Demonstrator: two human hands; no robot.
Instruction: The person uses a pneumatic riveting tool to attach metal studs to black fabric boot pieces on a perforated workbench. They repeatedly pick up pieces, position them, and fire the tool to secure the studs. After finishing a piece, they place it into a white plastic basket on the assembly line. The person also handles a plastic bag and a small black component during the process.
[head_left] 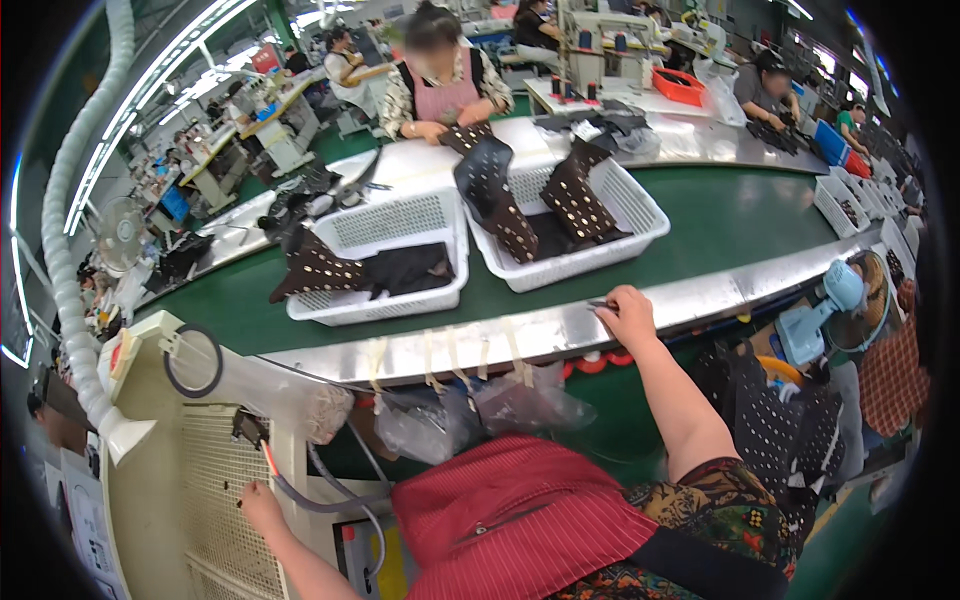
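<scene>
My right hand [628,317] is closed in a pinch at the metal table edge [690,300], with a small dark slim piece [601,304] at its fingertips; its kind is unclear. Low on the left, my left hand [262,507] is closed over the perforated panel [225,470] of a cream-coloured machine. A tiny dark bit shows at those fingertips. Just above it is a black device [249,427] with an orange tube. Beyond the table edge, two white baskets [380,312] [575,268] hold dark studded pieces [500,200] that look like boot uppers.
A green conveyor belt [740,215] carries the baskets. Clear plastic bags [530,400] hang below the table edge. A flexible white duct [62,240] runs down the left. Across the belt a co-worker [450,80] handles a studded piece. A blue fan [815,310] stands at right.
</scene>
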